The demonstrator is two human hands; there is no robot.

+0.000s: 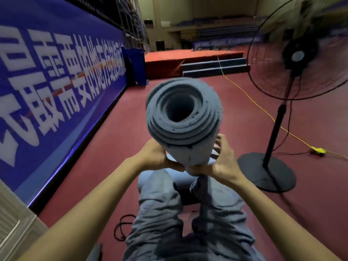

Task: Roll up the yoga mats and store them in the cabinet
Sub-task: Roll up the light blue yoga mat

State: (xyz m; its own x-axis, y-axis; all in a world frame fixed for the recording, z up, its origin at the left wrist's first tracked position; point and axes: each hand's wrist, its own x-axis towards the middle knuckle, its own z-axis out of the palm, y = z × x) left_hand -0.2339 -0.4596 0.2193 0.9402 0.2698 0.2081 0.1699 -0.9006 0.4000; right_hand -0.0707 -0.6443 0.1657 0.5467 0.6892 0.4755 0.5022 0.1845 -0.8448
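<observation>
Head view: we hold the rolled grey-blue foam yoga mat [183,117] up in front of us, long axis running from our hands toward the camera, spiral end facing us. Left hand [160,157] and right hand [224,159] grip its lower end from either side, fingers [219,143] curled round it. A second pale-blue mat [181,185] lies on the dark red floor [310,204] behind our knees. No cabinet in sight; carrying comes next, we judge.

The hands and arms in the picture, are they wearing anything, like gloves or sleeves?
No gloves and no sleeves show. The left hand and the right hand are bare, and both forearms are bare as far as the picture shows. No watch, ring or bracelet can be seen. The only clothing in view is the grey trousers lower down.
</observation>
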